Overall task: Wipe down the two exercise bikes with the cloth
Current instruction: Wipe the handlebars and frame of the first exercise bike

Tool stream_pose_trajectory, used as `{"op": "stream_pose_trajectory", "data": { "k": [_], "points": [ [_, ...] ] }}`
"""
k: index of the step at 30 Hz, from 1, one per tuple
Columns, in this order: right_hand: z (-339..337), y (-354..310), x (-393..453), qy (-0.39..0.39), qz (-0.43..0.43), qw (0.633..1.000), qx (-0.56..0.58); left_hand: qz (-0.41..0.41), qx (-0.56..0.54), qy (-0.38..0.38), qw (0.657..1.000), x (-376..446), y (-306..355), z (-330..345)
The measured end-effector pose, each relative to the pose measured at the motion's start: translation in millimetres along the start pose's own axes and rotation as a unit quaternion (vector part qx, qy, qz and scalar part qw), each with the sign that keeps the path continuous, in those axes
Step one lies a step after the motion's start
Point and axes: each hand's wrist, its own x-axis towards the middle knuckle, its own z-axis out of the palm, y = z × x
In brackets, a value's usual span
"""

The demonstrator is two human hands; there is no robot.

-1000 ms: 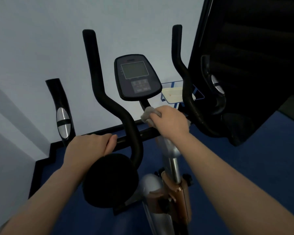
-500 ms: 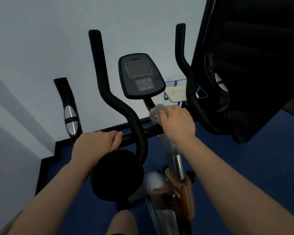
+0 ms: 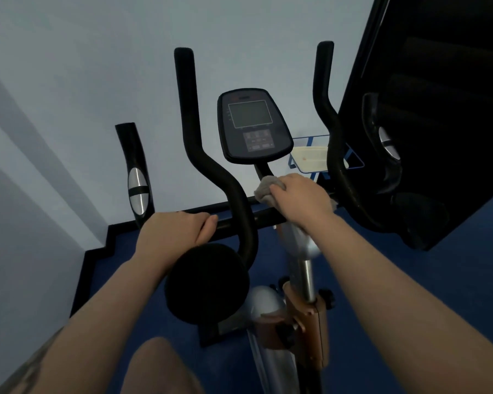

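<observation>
Nearest me, my left hand has its fingers wrapped around the bike's crossbar, steadying it. A little farther and to the right, my right hand is clamped on the grey cloth, pressing it where the crossbar meets the stem under the screen. I judge I'm mid-wipe on the handlebar area of one bike. Next I'd work the cloth up the stem to the screen, then along the right handlebar beyond.
</observation>
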Motion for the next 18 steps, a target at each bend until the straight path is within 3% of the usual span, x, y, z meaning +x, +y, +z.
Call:
{"op": "stream_pose_trajectory", "data": {
  "k": [3, 5, 7, 10, 12, 14, 16, 18],
  "points": [
    [12, 1, -30, 0.134, -0.084, 0.984, -0.08, 0.001, 0.0, 0.0, 1.0, 1, 0, 0],
    [20, 3, -47, 0.18, -0.122, 0.973, -0.071, 0.016, 0.012, 0.014, 1.0, 0, 1, 0],
    [11, 6, -36, 0.136, -0.106, 0.984, -0.049, 0.015, 0.015, 0.003, 1.0, -1, 2, -2],
    [-11, 2, 4, -0.025, 0.002, 1.0, -0.017, 0.016, 0.013, 0.002, 1.0, 0, 4, -5],
    [-16, -2, 17, -0.076, 0.019, 0.996, -0.046, 0.013, 0.012, 0.005, 1.0, 1, 4, -7],
    [-8, -2, 8, -0.029, 0.023, 0.999, -0.038, 0.013, 0.011, 0.002, 1.0, 0, 5, -6],
    [12, 3, -17, 0.106, -0.058, 0.99, -0.076, 0.015, 0.015, 0.009, 1.0, 0, 5, -4],
    [23, 6, -37, 0.17, -0.111, 0.975, -0.094, 0.014, 0.019, 0.021, 0.999, 0, 6, -3]
  ]
}}
